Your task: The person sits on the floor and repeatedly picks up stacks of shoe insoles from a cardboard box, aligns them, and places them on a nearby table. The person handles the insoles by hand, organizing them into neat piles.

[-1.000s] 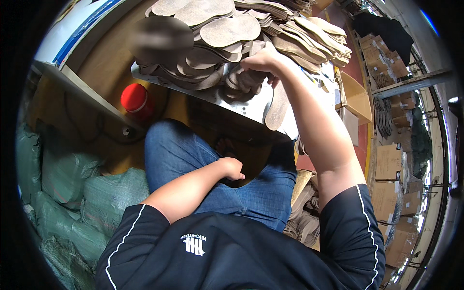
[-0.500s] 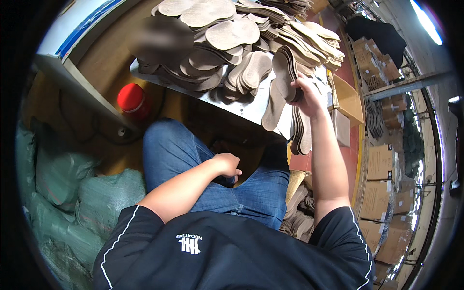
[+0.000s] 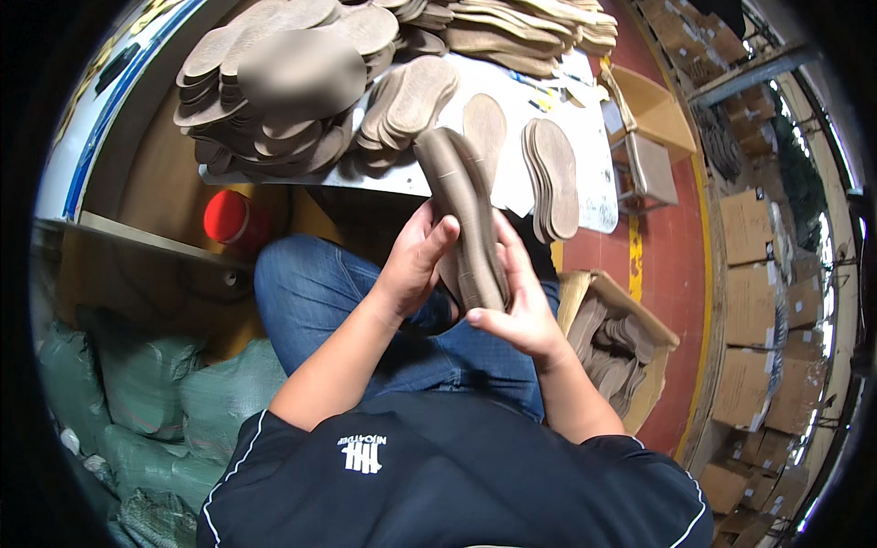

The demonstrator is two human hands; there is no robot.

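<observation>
Over my lap I hold a stack of brown-grey insoles [image 3: 464,215] between both hands, tilted, with its layered edges toward me. My left hand [image 3: 413,258] presses the stack's left side, thumb up. On its right side, near the lower end, my right hand [image 3: 523,301] is closed round it. Just beyond the stack, a single insole [image 3: 487,128] lies on the white table [image 3: 598,183]. A neat short stack of insoles [image 3: 555,178] rests by the table's right front edge, and a fanned pile of insoles [image 3: 416,96] lies to the left.
Large heaps of insoles [image 3: 539,32] cover the table's far side. At right below the table stands an open carton [image 3: 574,301] with insoles inside. A red-lidded container [image 3: 228,217] is under the table's left. Green sacks [image 3: 137,384] fill the left; cardboard boxes [image 3: 749,306] line the right.
My right hand has brought the insole stack from the table to my lap. My left hand has risen from my thigh and joined it on the stack. The view has shifted.
</observation>
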